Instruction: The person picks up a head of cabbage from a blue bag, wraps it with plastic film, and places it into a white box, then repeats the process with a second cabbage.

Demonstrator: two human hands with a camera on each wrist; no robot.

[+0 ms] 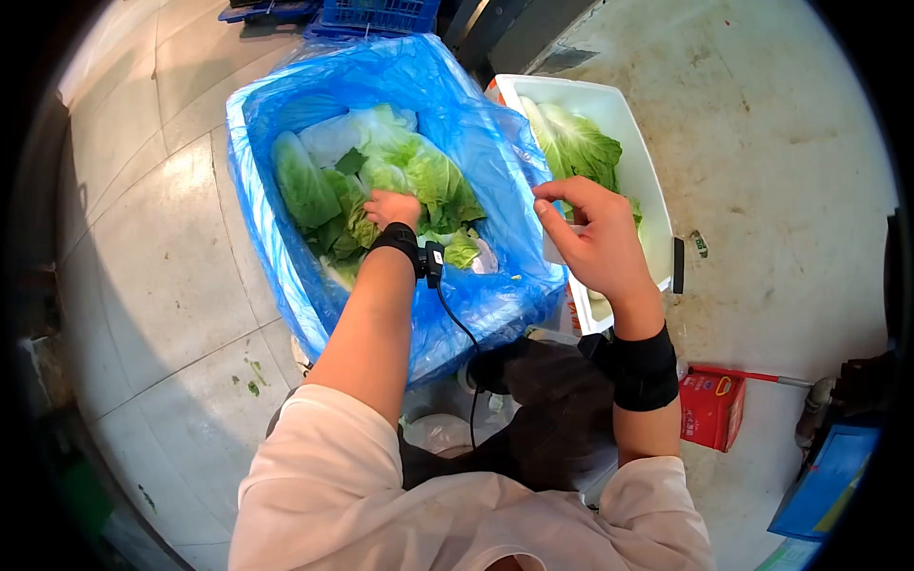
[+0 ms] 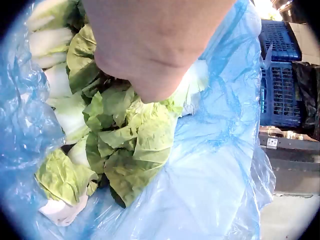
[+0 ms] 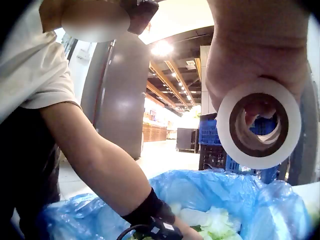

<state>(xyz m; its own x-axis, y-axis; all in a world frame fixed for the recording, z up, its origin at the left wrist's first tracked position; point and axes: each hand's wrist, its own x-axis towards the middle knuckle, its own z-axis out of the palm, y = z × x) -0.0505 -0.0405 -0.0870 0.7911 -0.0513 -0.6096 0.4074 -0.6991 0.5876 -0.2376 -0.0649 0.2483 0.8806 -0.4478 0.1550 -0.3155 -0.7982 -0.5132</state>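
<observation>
My left hand point(image 1: 392, 207) reaches down among Chinese cabbages point(image 1: 419, 176) in a box lined with a blue plastic bag point(image 1: 486, 133). Its fingertips are at the green leaves point(image 2: 145, 145); in the left wrist view the hand's own bulk hides them, so I cannot tell whether they grip a leaf. Raised over the right edge of the lined box, my right hand point(image 1: 600, 233) holds a roll of tape point(image 3: 225, 125), white with a brown core. The right wrist view looks straight through the roll's hole, where fingertips show.
A white foam box point(image 1: 652, 224) with more cabbage stands against the right side of the lined box. Blue crates point(image 1: 381, 14) are beyond it. A red box point(image 1: 709, 409) lies on the floor at right. Leaf scraps point(image 1: 253, 381) lie on the floor at left.
</observation>
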